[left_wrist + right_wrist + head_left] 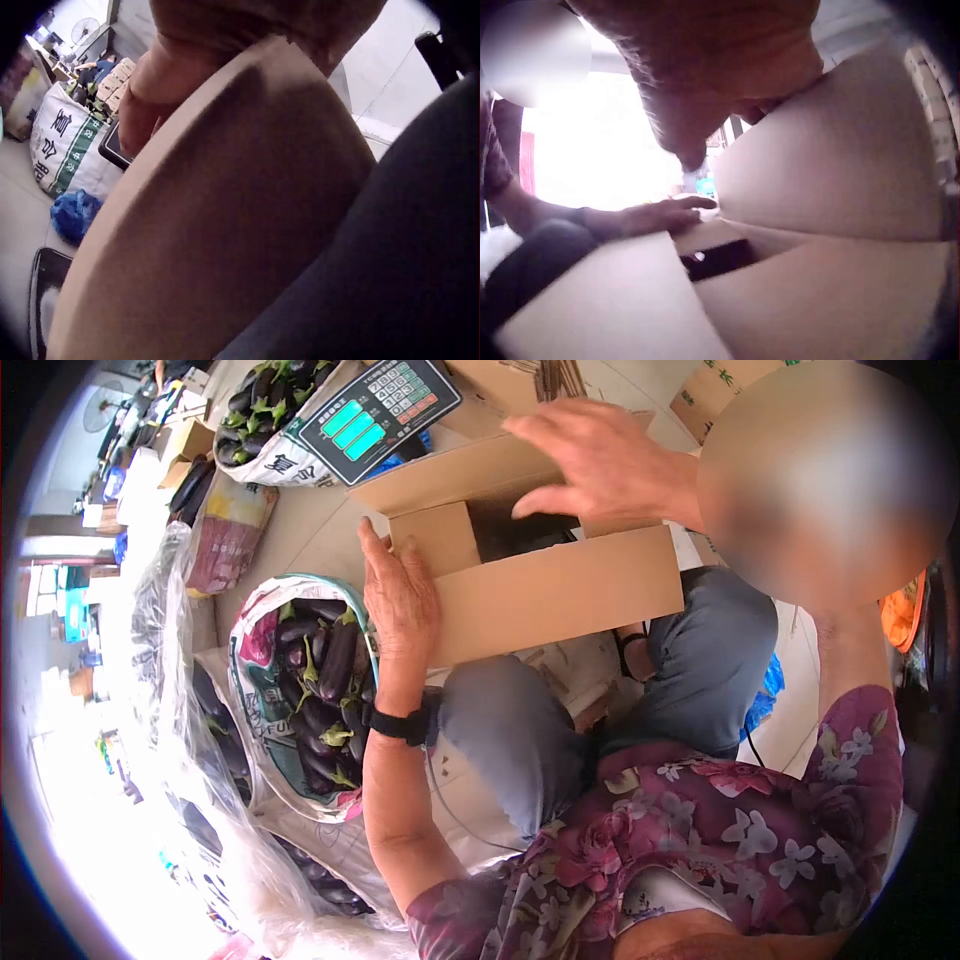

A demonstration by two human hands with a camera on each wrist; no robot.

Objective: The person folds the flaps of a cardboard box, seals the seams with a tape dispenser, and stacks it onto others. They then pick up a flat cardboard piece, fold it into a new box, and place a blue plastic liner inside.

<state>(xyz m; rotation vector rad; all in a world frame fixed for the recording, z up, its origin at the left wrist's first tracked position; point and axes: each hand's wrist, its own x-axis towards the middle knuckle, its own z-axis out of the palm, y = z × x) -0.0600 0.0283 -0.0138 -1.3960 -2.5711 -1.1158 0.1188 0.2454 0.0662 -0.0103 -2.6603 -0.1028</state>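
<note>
A brown cardboard box [560, 595] stands in front of the person's knees, its long flaps raised and a short flap folded inward at the left. Through the gap its inside looks dark; the contents are hidden. My left hand [400, 600] rests with extended fingers against the box's left end. Over the far right side, my right hand [610, 460] spreads its fingers and thumb above the opening, close to the far flap [840, 157]. In the left wrist view a cardboard panel [210, 225] covers much of the scene, below the left hand [187, 67].
An open sack [340, 670] of eggplants stands just left of the left forearm. A lit digital scale display [380, 415] rises behind the box, beside another sack [285, 465] of eggplants. Clear plastic sheeting [170, 690] hangs at the left. Flattened cardboard [720, 395] lies at the back.
</note>
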